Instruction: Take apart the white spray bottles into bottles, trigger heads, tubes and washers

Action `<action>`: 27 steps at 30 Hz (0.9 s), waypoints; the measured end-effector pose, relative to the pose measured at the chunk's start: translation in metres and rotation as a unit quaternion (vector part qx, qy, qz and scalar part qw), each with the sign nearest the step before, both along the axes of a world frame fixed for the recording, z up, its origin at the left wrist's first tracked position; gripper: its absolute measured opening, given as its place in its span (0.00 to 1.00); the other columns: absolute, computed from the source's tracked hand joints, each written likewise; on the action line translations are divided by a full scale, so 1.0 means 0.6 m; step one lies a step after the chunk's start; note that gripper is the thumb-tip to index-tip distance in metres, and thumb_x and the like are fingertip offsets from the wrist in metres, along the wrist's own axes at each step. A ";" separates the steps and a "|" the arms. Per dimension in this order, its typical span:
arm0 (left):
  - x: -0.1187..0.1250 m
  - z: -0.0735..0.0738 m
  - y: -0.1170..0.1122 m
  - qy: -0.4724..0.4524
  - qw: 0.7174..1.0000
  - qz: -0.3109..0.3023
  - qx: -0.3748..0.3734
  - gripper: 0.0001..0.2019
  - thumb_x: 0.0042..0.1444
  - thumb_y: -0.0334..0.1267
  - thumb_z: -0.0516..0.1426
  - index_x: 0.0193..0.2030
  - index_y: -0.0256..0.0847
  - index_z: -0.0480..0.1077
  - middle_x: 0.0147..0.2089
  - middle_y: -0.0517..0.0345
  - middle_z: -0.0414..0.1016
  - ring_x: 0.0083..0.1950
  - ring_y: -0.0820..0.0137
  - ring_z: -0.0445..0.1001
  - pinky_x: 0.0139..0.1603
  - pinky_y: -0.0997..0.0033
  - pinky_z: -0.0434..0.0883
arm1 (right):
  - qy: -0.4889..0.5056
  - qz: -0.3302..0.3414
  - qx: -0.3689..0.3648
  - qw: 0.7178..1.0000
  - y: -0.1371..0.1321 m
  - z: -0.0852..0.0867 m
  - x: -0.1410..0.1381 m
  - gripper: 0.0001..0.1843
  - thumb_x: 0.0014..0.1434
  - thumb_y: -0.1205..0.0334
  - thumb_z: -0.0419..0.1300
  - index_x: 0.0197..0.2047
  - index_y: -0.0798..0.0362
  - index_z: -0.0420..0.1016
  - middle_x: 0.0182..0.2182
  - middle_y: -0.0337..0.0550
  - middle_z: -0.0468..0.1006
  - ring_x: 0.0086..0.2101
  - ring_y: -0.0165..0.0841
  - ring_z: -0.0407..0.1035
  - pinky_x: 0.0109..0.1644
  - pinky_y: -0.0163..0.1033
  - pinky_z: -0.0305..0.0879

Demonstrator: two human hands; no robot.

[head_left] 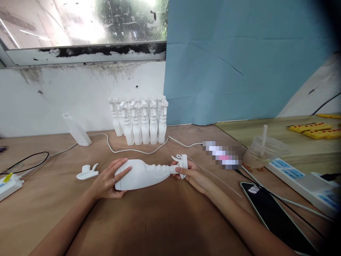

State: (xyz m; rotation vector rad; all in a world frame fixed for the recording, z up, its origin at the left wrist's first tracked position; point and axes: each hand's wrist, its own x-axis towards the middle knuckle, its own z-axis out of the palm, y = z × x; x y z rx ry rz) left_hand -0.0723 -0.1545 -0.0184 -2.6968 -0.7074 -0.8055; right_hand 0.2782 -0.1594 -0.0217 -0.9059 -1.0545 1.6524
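Over the bench [149,222], clasping the base of the white bottle [146,175] with the left grip [112,180]; pinching a trigger piece [183,163] at the bottle's neck with the right grip [194,174]. Smooth, ribbed toward the neck. Held sideways between both grips. Left of the bottle, a loose white part [87,173].

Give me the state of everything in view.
Held bottle: on its side
Spray head: at that bottle's neck; fastening unclear
Left hand: closed around the bottle's base end
Right hand: closed on the spray head
Grouped bottles: standing, sprayers on
Single bottle: standing, no sprayer
Loose sprayer part: lying detached
Dark phone: screen unlit
Pixelated device: state hidden
Power strip at right: plug in, seemingly
Clear cup: straw in it
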 end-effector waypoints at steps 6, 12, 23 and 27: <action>-0.001 -0.004 0.002 0.008 1.000 -0.009 0.016 0.40 0.47 0.37 0.61 0.68 0.40 0.52 0.65 0.36 0.53 0.63 0.45 0.58 0.58 0.45 0.65 | -0.010 0.052 0.004 0.999 -0.006 0.003 -0.005 0.22 0.44 0.64 0.71 0.41 0.55 0.69 0.33 0.42 0.76 0.33 0.32 0.70 0.33 0.37 0.64; -0.002 -0.009 0.002 0.009 1.000 -0.014 0.019 0.39 0.48 0.38 0.61 0.67 0.40 0.53 0.65 0.37 0.54 0.63 0.44 0.58 0.58 0.45 0.65 | -0.047 -0.026 -0.010 0.998 -0.010 -0.018 -0.021 0.18 0.52 0.53 0.66 0.36 0.54 0.64 0.22 0.33 0.68 0.17 0.22 0.58 0.20 0.31 0.44; -0.001 -0.013 0.003 0.006 1.000 -0.012 0.013 0.40 0.47 0.38 0.61 0.68 0.39 0.52 0.65 0.37 0.53 0.63 0.44 0.57 0.58 0.45 0.65 | 0.019 -0.053 -0.003 0.998 -0.013 -0.028 -0.028 0.21 0.49 0.56 0.68 0.42 0.51 0.63 0.27 0.34 0.68 0.22 0.23 0.58 0.21 0.29 0.46; 0.000 -0.012 0.003 0.001 1.000 -0.022 0.018 0.41 0.47 0.38 0.62 0.67 0.38 0.53 0.65 0.36 0.53 0.63 0.44 0.58 0.57 0.45 0.65 | 0.013 -0.057 -0.005 0.998 -0.012 -0.033 -0.028 0.24 0.48 0.56 0.69 0.42 0.49 0.62 0.27 0.33 0.68 0.22 0.23 0.58 0.20 0.29 0.46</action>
